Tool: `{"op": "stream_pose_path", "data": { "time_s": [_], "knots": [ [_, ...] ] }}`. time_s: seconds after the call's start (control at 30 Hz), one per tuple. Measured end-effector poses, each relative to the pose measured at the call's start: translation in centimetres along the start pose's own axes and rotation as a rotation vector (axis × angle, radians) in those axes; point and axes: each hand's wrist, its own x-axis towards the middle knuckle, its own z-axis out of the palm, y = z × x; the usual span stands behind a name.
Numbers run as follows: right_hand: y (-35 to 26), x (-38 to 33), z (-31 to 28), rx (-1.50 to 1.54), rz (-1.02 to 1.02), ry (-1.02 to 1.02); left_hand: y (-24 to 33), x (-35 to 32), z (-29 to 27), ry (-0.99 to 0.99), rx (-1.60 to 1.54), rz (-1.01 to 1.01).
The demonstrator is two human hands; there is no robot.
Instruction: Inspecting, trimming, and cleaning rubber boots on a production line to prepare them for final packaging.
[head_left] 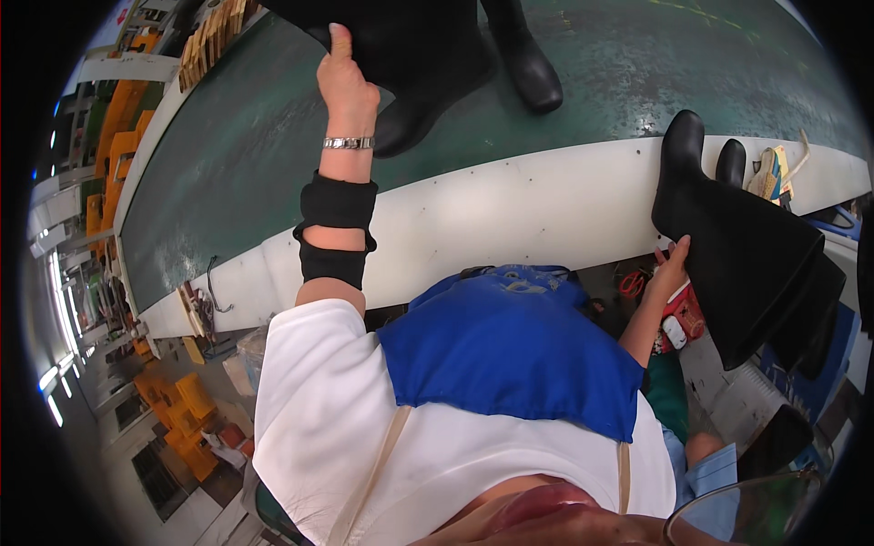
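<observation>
My left hand (349,82) reaches far forward, thumb up, gripping the edge of a tall black boot (428,55) over the green surface. The toe of that boot points back toward me. Beside it another black boot (528,68) rests with its rounded toe to the right. At the right, my right hand (672,268) is closed on the near edge of a second tall black boot (728,237), which lies across the white edge with its foot upward and its wide shaft hanging down. Behind that one, part of a further black boot (731,162) shows.
The green work surface (273,182) has a broad white border (473,218). A brush-like tool (772,175) lies on the border at the right. Wooden pieces (211,41) stand at the far left. Yellow-orange bins (187,409) sit lower left; a red patterned item (685,318) is below my right hand.
</observation>
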Motion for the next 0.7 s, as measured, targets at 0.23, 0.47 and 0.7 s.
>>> {"op": "stream_pose_path", "data": {
  "time_s": [0.23,0.47,0.7],
  "knots": [
    [2.7,-5.3,2.1,-0.146,-0.018,-0.418,5.4,-2.5,-2.9,-0.683,-0.764,-0.492],
    [-7.5,-15.3,8.3,-0.167,-0.379,-1.259,1.9,-3.8,-4.6,-1.045,-0.727,-0.011],
    [-8.1,-19.0,12.4,0.108,-0.952,-0.99,0.6,-6.6,-3.8,-0.892,-0.778,-0.1]
  ]
}}
